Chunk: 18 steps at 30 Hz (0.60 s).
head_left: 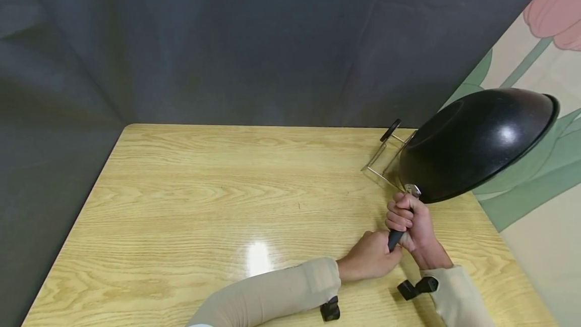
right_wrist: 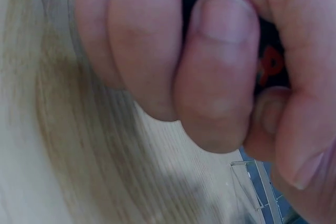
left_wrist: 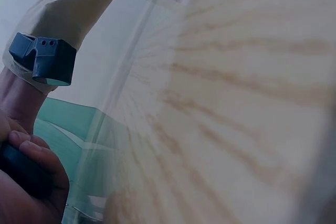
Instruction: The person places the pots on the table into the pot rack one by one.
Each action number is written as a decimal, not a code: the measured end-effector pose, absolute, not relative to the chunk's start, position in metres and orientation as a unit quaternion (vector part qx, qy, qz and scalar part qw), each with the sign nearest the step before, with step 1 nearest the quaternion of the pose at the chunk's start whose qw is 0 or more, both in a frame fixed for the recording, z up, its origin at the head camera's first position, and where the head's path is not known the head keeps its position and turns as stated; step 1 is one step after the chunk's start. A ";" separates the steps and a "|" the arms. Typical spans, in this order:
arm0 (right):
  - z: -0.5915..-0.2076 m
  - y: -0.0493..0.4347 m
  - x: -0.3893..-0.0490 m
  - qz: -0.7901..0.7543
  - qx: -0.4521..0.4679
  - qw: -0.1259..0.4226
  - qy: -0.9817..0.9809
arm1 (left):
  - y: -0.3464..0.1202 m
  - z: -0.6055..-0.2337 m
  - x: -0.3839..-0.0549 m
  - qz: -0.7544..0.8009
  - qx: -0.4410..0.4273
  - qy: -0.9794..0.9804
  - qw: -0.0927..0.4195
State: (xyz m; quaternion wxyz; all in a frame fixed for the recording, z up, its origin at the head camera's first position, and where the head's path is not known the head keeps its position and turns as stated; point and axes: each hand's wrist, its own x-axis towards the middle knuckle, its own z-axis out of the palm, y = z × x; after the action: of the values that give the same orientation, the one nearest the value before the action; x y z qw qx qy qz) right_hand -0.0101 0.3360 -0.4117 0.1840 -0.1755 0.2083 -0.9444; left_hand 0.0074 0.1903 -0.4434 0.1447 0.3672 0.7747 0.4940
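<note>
A black wok point(head_left: 476, 140) is tilted at the right of the head view, its rounded underside facing me. My right hand point(head_left: 416, 223) grips its dark handle point(head_left: 395, 239) close to the metal joint. Around the lower end of that handle my left hand point(head_left: 371, 255) is curled. Just left of the wok stands a wire rack point(head_left: 383, 177) with a black grip piece point(head_left: 391, 130), partly hidden behind the wok. In the right wrist view, my fingers point(right_wrist: 215, 87) wrap the black handle, where a red mark point(right_wrist: 271, 62) shows between them.
The wooden table point(head_left: 204, 191) spreads to the left of the hands. A dark cloth point(head_left: 249, 44) hangs behind it, and a flower-patterned covering point(head_left: 540, 185) lies beyond its right edge. Black camera mounts point(head_left: 417, 287) sit at both wrists.
</note>
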 end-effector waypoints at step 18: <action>-0.413 0.337 -0.010 -0.944 -0.181 0.192 0.198 | 0.189 -0.442 0.009 0.511 0.347 0.765 0.180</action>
State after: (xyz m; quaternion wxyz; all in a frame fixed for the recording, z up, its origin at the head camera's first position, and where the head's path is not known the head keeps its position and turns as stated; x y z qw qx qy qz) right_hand -0.0104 0.3366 -0.4133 0.1922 -0.1805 0.1978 -0.9441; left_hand 0.0088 0.1887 -0.4419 0.1802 0.3466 0.7655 0.5113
